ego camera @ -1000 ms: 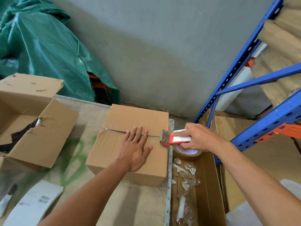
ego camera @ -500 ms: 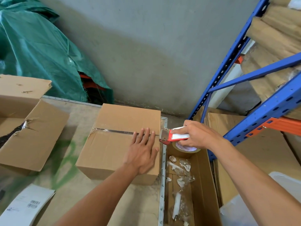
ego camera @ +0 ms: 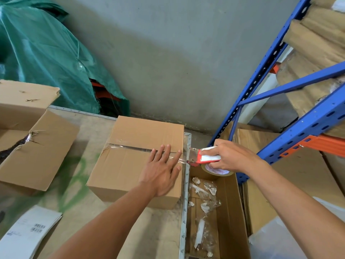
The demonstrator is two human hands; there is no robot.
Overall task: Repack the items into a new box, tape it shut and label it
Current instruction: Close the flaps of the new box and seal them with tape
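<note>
A closed brown cardboard box (ego camera: pixel 130 165) sits on the table near its right edge. Clear tape (ego camera: pixel 130 147) runs along its top seam from the left side to the right edge. My left hand (ego camera: pixel 160 172) lies flat on the box top with straight fingers over the tape's right end. My right hand (ego camera: pixel 229 157) grips a red tape dispenser (ego camera: pixel 203 157) just past the box's right edge, with a stretch of tape still joined to the box. The tape roll (ego camera: pixel 216 171) hangs under the dispenser.
An open, torn cardboard box (ego camera: pixel 37 146) stands at the left. Label sheets (ego camera: pixel 28 234) lie at the table's front left. A long carton (ego camera: pixel 229 221) with tape scraps sits right of the table edge. Blue shelving (ego camera: pixel 308 122) rises at the right; a green tarp (ego camera: pixel 46 58) at back left.
My right hand has pulled the dispenser rightward off the box edge, drawing tape over the seam. My left hand slid right along the box top after it.
</note>
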